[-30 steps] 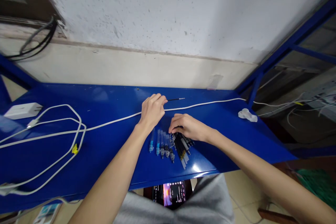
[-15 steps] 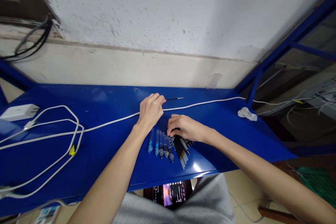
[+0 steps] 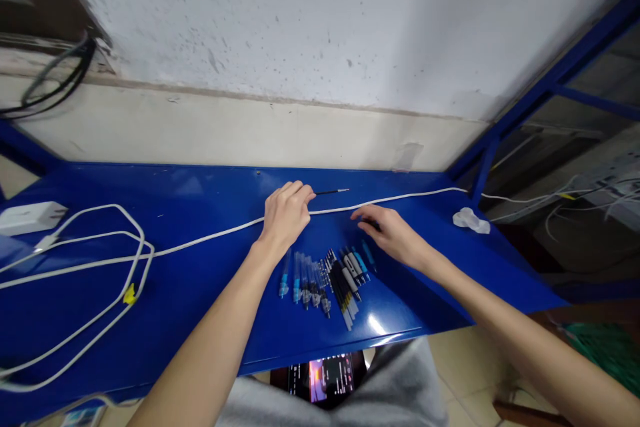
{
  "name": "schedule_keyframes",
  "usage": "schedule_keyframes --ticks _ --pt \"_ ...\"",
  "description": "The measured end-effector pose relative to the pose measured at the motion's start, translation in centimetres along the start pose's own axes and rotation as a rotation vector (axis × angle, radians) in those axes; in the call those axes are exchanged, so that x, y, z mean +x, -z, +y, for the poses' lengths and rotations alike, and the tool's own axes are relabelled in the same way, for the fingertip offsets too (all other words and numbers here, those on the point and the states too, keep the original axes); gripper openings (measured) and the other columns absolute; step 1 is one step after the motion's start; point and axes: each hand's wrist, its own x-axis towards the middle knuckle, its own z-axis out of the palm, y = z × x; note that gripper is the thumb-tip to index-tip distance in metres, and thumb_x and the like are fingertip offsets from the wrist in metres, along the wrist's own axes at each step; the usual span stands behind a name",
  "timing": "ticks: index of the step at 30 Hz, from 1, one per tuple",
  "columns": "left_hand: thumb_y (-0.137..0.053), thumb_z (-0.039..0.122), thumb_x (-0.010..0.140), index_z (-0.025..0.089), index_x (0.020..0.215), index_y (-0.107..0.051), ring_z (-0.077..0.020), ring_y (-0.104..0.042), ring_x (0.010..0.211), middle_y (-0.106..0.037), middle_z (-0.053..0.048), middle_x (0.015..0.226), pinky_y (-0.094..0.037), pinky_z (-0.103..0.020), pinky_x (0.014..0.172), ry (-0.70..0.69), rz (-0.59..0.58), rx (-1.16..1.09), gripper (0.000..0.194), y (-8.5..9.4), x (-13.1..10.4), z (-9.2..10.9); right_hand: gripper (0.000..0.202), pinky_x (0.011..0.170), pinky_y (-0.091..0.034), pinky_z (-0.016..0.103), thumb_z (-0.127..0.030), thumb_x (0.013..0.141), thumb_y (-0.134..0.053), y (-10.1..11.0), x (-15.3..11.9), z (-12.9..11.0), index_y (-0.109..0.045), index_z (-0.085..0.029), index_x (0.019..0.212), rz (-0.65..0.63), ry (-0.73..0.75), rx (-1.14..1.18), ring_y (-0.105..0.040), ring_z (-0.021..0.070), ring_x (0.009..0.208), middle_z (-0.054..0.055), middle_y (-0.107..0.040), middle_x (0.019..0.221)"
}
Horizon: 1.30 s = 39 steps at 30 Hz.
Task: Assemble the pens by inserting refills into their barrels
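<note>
My left hand (image 3: 289,212) is closed around a thin dark pen refill (image 3: 327,192), whose pale tip points right above the white cable. My right hand (image 3: 393,232) hovers right of the pen parts with curled fingers. Something dark shows beneath its fingertips, too hidden to name. In front of the hands lie several clear pen barrels (image 3: 307,277) with blue or dark ends. Beside them are small metallic tips (image 3: 324,273), several black refills (image 3: 345,297) with pale tails, and grey grip sections (image 3: 351,265). Blue grip sections (image 3: 360,261) lie nearest to my right hand.
A long white cable (image 3: 210,235) crosses the blue tabletop (image 3: 200,307) and loops on the left near a white charger (image 3: 31,217). Crumpled white plastic (image 3: 471,220) lies at the right. A lit phone (image 3: 330,379) is below the front edge, and a wall stands behind.
My right hand has lifted off the pen parts and moved right and away from me, uncovering the grey and blue grip sections. My left hand keeps hold of the refill, nearly still.
</note>
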Motion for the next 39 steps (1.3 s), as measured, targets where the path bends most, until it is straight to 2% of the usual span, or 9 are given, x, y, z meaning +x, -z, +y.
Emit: schedule_keyframes --ticks 4,10,15,19,24,27,31,34,39 --pt "-0.050 0.012 0.100 0.019 0.082 -0.065 -0.0193 -0.063 0.082 -0.067 -0.003 0.082 -0.039 -0.032 0.068 -0.011 -0.002 -0.016 0.024 0.0 0.0 0.3 0.022 0.057 -0.048 0.026 -0.016 0.092 -0.056 0.7 -1.9 2.9 -0.068 -0.018 0.110 -0.084 -0.222 0.012 -0.061 0.0147 0.061 0.004 -0.068 0.087" --pt "-0.051 0.015 0.101 0.019 0.084 -0.065 -0.0193 -0.064 0.083 -0.069 -0.003 0.084 -0.041 -0.032 0.069 -0.023 0.007 -0.040 0.023 -0.2 -0.1 0.6 0.022 0.065 -0.047 0.029 -0.032 0.094 -0.064 1.7 -1.4 2.2 -0.070 -0.024 0.114 -0.098 -0.185 -0.131 -0.061 0.0160 0.069 0.005 -0.071 0.089" --pt "-0.052 0.015 0.101 0.020 0.087 -0.067 -0.0198 -0.065 0.084 -0.070 -0.003 0.084 -0.044 -0.032 0.070 -0.059 -0.007 -0.059 0.021 -0.4 -0.3 0.7 0.050 0.052 -0.051 0.027 -0.044 0.088 -0.072 1.4 2.9 1.3 -0.061 -0.020 0.130 0.003 -0.202 0.526 -0.062 0.0145 0.060 0.002 -0.068 0.081" --pt "-0.050 0.020 0.103 0.020 0.092 -0.068 -0.0183 -0.066 0.082 -0.070 -0.004 0.087 -0.046 -0.031 0.071 -0.066 -0.015 -0.141 0.021 -0.4 -0.4 1.0 0.041 0.057 -0.056 0.025 -0.045 0.074 -0.087 -0.9 6.0 0.8 -0.070 -0.017 0.099 0.114 -0.118 1.028 -0.063 0.0123 0.062 0.000 -0.069 0.074" --pt "-0.050 0.028 0.105 0.020 0.103 -0.069 -0.0180 -0.069 0.083 -0.074 -0.004 0.092 -0.049 -0.030 0.073 -0.089 -0.018 -0.186 0.020 -0.2 -0.5 1.2 0.039 0.053 -0.051 0.022 -0.045 0.068 -0.091 -2.3 6.9 1.4 -0.074 -0.016 0.088 0.379 -0.181 1.238 -0.057 0.0092 0.058 -0.001 -0.066 0.069" --pt "-0.052 0.029 0.105 0.021 0.107 -0.068 -0.0167 -0.069 0.081 -0.075 -0.004 0.092 -0.048 -0.029 0.071 -0.055 -0.036 -0.165 0.018 -0.1 -0.5 0.9 0.036 0.043 -0.036 0.019 -0.048 0.073 -0.087 -1.8 6.4 2.1 -0.072 -0.018 0.085 0.535 -0.195 1.235 -0.048 0.0074 0.055 -0.003 -0.058 0.066" --pt "-0.056 0.030 0.102 0.022 0.100 -0.066 -0.0136 -0.064 0.067 -0.069 0.002 0.075 -0.041 -0.027 0.063 0.093 -0.029 -0.094 0.013 0.0 -0.4 0.3 0.038 0.043 -0.020 0.020 -0.054 0.087 -0.074 -1.9 5.2 1.1 -0.065 -0.019 0.076 0.318 -0.170 1.143 -0.034 0.0062 0.047 -0.006 -0.050 0.056" --pt "-0.057 0.030 0.102 0.022 0.097 -0.065 -0.0124 -0.061 0.065 -0.067 0.003 0.074 -0.039 -0.027 0.062 0.123 -0.024 -0.075 0.012 -0.2 -0.5 0.1 0.040 0.052 -0.032 0.022 -0.053 0.093 -0.068 -2.9 4.1 -0.9 -0.066 -0.017 0.077 0.023 -0.051 0.957 -0.045 0.0084 0.053 -0.003 -0.056 0.059" --pt "-0.056 0.030 0.101 0.022 0.095 -0.065 -0.0121 -0.059 0.064 -0.066 0.003 0.073 -0.038 -0.026 0.062 0.134 -0.021 -0.089 0.013 -0.5 -0.6 0.4 0.041 0.059 -0.035 0.024 -0.051 0.101 -0.057 -3.7 3.2 -2.5 -0.065 -0.017 0.080 -0.108 0.084 0.802 -0.048 0.0101 0.059 -0.004 -0.056 0.062"
